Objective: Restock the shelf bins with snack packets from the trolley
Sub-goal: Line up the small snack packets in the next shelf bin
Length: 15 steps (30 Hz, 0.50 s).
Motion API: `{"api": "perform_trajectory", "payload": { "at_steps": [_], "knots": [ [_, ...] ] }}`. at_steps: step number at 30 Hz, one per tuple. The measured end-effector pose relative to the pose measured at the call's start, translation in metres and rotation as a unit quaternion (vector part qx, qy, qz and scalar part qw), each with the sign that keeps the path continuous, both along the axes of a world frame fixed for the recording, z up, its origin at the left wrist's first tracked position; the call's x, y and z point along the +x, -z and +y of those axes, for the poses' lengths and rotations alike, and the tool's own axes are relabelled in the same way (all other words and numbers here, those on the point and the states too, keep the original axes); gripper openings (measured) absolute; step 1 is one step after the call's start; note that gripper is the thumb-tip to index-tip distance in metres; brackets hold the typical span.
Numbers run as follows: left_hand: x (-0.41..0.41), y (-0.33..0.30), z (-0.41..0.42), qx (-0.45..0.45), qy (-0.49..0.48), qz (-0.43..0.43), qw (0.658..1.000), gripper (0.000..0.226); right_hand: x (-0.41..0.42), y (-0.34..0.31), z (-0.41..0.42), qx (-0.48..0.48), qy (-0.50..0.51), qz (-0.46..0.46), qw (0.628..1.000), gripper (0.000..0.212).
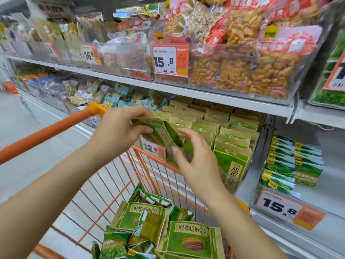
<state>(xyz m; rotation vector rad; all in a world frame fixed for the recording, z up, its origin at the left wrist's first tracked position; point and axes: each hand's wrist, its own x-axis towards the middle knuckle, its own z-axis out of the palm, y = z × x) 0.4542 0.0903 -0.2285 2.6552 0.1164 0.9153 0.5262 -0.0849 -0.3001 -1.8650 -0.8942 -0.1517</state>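
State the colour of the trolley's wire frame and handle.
Orange: the trolley frame and handle are orange, with a yellow joint at the handle's end. Head view.

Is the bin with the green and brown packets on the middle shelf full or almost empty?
Nearly full: the bin holds several tight rows of upright green and brown packets from front to back.

Shop aisle, snack section.
Shelves (214, 94) of packeted snacks, orange price tags (170, 59), orange wire trolley (149, 165).
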Motion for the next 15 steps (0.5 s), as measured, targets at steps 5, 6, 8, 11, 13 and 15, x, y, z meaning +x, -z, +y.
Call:
{"api": "perform_trajectory", "payload": {
  "at_steps": [5, 6, 8, 11, 13, 15],
  "knots": [
    [0.040, -0.003, 0.024, 0.030, 0.007, 0.047, 0.998, 0.017, 0.023, 0.001, -0.010, 0.083, 0.088, 0.028, 0.992, 0.027],
    [0.048, -0.002, 0.026, 0.037, 0.012, 0.060, 0.997, 0.017, 0.026, 0.000, -0.012, 0.098, 0.093, 0.036, 0.990, 0.025],
    [0.064, -0.001, 0.029, 0.051, 0.015, 0.090, 0.995, 0.018, 0.029, -0.003, -0.015, 0.131, 0.104, 0.046, 0.985, 0.021],
    [0.086, 0.000, 0.029, 0.104, 0.004, 0.167, 0.980, 0.034, 0.034, -0.009, -0.023, 0.193, 0.142, 0.028, 0.970, 0.021],
    [0.098, -0.007, 0.028, 0.146, -0.003, 0.239, 0.960, 0.051, 0.037, -0.013, -0.029, 0.224, 0.166, 0.014, 0.960, 0.024],
    [0.110, -0.022, 0.026, 0.188, 0.000, 0.326, 0.926, 0.061, 0.041, -0.013, -0.033, 0.240, 0.177, 0.017, 0.954, 0.027]
  ]
}}
